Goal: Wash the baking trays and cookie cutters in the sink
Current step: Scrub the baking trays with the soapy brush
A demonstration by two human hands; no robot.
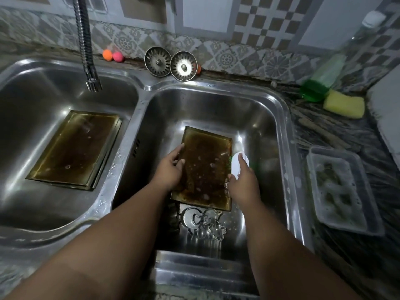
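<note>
Since both baking trays look brown and greasy, washing seems barely begun. In the sink (216,84), one tray (73,148) lies centre left. The other tray (205,169), centre frame, is gripped at its edge by the left hand (171,167). The right hand (243,182) clasps a brush (240,162) beside it. Cookie cutters (203,221) wait below. A bottle (320,83) and sponge (344,105) sit upper right, blocking nothing.

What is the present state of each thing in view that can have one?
right-basin tray: stained brown, wet
left hand: holds its left edge
brush: at its right edge
right hand: grips the brush
left-basin trays: stacked flat, stained
cookie cutters: piled near the tray, untouched
faucet: no water running
strainers: leaning against the wall
</note>
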